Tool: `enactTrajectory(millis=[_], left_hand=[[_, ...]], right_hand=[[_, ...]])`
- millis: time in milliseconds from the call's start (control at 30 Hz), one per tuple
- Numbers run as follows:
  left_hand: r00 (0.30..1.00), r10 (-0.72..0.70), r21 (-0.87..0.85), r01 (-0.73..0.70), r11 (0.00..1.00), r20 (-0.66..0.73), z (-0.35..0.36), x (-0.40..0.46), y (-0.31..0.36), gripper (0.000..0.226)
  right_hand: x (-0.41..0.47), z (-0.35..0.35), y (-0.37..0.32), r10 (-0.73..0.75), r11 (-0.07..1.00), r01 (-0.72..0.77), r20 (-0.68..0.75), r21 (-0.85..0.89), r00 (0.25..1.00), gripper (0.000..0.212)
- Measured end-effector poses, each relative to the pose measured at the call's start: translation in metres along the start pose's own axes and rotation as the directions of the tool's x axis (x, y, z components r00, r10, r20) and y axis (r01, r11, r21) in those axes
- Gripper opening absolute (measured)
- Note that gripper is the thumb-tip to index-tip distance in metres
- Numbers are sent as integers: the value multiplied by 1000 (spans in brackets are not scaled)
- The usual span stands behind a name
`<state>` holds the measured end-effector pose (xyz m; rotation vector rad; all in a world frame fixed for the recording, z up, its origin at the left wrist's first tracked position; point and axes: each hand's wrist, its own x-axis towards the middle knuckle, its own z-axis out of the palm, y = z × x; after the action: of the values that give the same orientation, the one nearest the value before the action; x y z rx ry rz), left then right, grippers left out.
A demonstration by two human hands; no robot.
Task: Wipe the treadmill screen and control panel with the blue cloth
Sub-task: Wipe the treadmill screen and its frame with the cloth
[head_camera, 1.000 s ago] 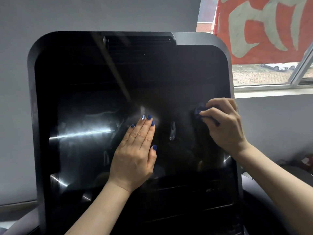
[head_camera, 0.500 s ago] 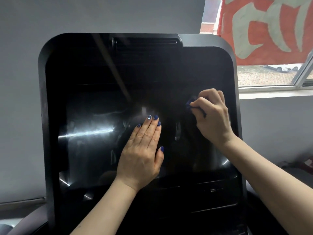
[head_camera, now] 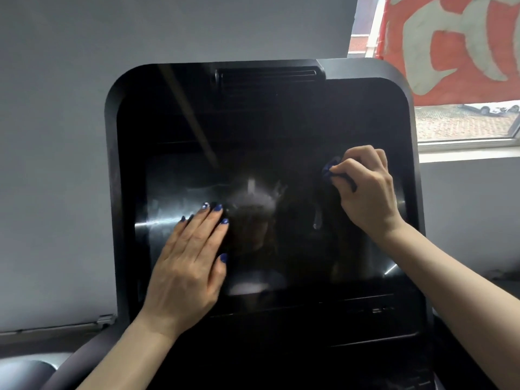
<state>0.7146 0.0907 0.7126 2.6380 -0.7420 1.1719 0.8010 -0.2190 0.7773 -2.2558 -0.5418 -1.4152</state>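
Left hand [head_camera: 187, 266] is lying flat, palm down, fingers [head_camera: 209, 220] extended and close together, pointing up and slightly right, thumb tucked alongside. Left forearm is rising from the lower left. Right hand [head_camera: 365, 192] is curling into a loose fist, knuckles up, fingertips pinching inward at its left side. Right forearm is angling in from the lower right, wrist bent.

Both hands, left [head_camera: 185, 266] and right [head_camera: 365, 192], show bare forearms and dark-blue polished nails.
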Motion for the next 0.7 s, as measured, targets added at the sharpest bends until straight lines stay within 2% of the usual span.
enactTrajectory(millis=[100,233,433,600,700], left_hand=[[999,-26,46,25,999,24,-9,-18,-21,50],[998,-62,78,62,995,-3,-18,-32,-41,51],[994,-110,76,111,991,-21,-15,-46,-57,53],[990,-126,60,129,990,-55,-3,-50,-58,53],[990,-123,63,128,990,-71,-1,-52,-59,52]], right_hand=[[-1,4,-6,-8,1000,8,5,15,1000,4],[-13,-9,-4,-106,994,106,78,12,991,5],[13,16,-19,-12,1000,13,-11,20,1000,4],[-9,5,-24,-129,992,127,76,25,989,7],[3,9,-28,-102,995,101,85,20,991,4]])
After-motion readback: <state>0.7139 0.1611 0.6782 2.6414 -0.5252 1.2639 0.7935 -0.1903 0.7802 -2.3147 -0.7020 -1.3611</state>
